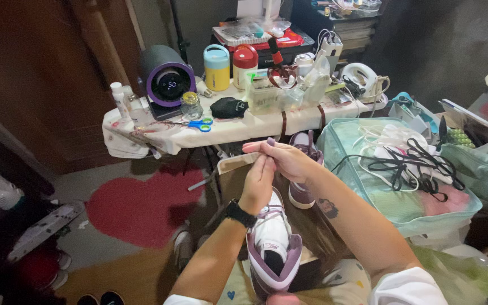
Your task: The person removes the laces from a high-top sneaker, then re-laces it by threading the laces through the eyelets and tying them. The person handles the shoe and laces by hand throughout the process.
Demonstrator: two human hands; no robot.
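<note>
Purple lace end [270, 141] pinched above a high-top sneaker [272, 248]
Left hand [258, 183] and right hand [286, 158] are clamped together on it, desk [238, 127] at 12 o'clock

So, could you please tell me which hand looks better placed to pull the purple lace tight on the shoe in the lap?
Probably the right hand: the purple lace tip shows at its fingertips, above the shoe. The left hand presses against it from below, its grip hidden.

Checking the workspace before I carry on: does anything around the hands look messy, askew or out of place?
The black laces lie tangled with white ones over the green bag on the right. The second purple shoe sits apart beyond the hands. Nothing looks spilled or damaged.
</note>
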